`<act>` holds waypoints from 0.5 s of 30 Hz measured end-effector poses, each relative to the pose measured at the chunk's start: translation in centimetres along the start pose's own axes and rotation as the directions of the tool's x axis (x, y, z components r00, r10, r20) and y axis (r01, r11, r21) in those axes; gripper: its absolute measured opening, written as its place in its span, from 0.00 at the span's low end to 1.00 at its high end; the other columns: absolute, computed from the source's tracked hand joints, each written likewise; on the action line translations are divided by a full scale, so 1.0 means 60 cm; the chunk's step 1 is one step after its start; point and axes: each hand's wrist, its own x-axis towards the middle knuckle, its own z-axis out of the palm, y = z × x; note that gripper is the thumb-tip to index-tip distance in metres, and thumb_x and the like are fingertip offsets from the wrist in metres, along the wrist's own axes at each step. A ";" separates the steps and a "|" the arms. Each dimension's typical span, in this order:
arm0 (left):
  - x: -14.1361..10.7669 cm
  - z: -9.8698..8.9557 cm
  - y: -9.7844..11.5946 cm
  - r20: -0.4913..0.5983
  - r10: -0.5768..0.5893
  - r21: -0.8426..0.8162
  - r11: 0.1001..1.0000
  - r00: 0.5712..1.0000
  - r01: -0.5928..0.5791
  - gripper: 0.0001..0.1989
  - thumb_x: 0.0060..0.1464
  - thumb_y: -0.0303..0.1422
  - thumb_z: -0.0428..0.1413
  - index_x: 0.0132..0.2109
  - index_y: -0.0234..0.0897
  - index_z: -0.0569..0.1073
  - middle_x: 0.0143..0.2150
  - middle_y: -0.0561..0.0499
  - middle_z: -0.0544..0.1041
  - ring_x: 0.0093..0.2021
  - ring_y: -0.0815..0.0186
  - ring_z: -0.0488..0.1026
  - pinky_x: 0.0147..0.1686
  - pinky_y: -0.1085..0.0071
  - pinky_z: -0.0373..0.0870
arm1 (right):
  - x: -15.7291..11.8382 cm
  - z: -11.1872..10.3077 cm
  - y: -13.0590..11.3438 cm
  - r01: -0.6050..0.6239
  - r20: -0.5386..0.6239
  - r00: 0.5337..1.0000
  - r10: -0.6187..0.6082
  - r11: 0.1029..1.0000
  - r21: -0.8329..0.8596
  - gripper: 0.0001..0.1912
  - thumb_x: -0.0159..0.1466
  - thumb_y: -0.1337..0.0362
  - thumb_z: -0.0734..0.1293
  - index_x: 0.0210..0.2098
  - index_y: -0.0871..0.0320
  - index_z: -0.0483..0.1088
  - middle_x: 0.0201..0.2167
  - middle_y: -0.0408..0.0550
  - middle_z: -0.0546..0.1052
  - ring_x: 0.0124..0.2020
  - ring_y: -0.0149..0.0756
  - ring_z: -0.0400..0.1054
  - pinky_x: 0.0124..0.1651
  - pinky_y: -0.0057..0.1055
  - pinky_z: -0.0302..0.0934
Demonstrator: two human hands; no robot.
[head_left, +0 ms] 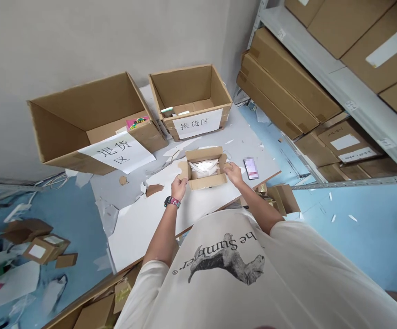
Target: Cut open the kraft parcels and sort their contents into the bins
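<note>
Between my hands, a small open cardboard box [208,183] rests on the white table top [129,237]. Inside it lies a white, crinkled wrapping or bag [203,168]; what that covers is hidden. My left hand [179,186] pinches the box's left end flap, with a watch on the wrist. On the opposite side, my right hand [233,173] has its fingers closed on the right end flap. To the right of that hand lies a phone [251,168] with its screen lit.
Behind stand two larger open cartons with paper signs, a left carton [82,109] holding a pink packet [137,122] and a right carton [191,75] with small items. Shelving [321,55] loaded with boxes rises at right. Boxes and scraps [44,249] litter the floor at left.
</note>
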 end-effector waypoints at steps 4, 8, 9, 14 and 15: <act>-0.015 0.031 0.026 0.100 0.028 0.010 1.000 0.995 -0.029 0.14 0.62 0.45 0.64 0.51 0.44 0.79 0.45 0.51 0.86 0.49 0.56 0.84 0.54 0.61 0.81 | -0.052 -0.056 0.022 -0.030 -0.104 0.994 0.032 0.999 0.021 0.15 0.65 0.48 0.70 0.45 0.50 0.74 0.26 0.39 0.75 0.33 0.45 0.69 0.42 0.36 0.68; -0.035 0.070 0.062 0.201 0.124 0.019 0.991 0.972 -0.130 0.10 0.65 0.43 0.62 0.48 0.44 0.79 0.44 0.50 0.86 0.47 0.56 0.83 0.52 0.62 0.80 | -0.109 -0.120 0.040 -0.028 -0.224 0.974 0.039 0.998 0.050 0.15 0.64 0.49 0.71 0.44 0.50 0.75 0.25 0.39 0.73 0.33 0.45 0.70 0.41 0.36 0.69; -0.041 0.081 0.072 0.225 0.154 0.023 0.986 0.962 -0.163 0.10 0.66 0.43 0.62 0.47 0.44 0.79 0.44 0.50 0.86 0.47 0.56 0.83 0.52 0.62 0.80 | -0.122 -0.137 0.045 -0.031 -0.242 0.969 0.045 0.998 0.063 0.15 0.64 0.49 0.71 0.44 0.51 0.76 0.25 0.39 0.73 0.33 0.45 0.70 0.41 0.37 0.69; -0.071 0.150 0.130 0.344 0.216 0.065 0.965 0.914 -0.253 0.09 0.68 0.43 0.63 0.46 0.44 0.78 0.41 0.50 0.85 0.44 0.56 0.83 0.49 0.63 0.79 | -0.186 -0.224 0.083 -0.039 -0.331 0.940 0.078 0.992 0.122 0.15 0.64 0.46 0.71 0.40 0.50 0.75 0.27 0.39 0.75 0.33 0.43 0.71 0.40 0.36 0.71; -0.077 0.168 0.141 0.376 0.219 0.067 0.963 0.900 -0.262 0.10 0.68 0.43 0.63 0.47 0.43 0.78 0.42 0.50 0.85 0.45 0.56 0.83 0.49 0.63 0.79 | -0.198 -0.244 0.093 -0.037 -0.363 0.928 0.082 0.991 0.130 0.15 0.64 0.46 0.71 0.39 0.50 0.74 0.28 0.40 0.76 0.33 0.43 0.71 0.40 0.35 0.71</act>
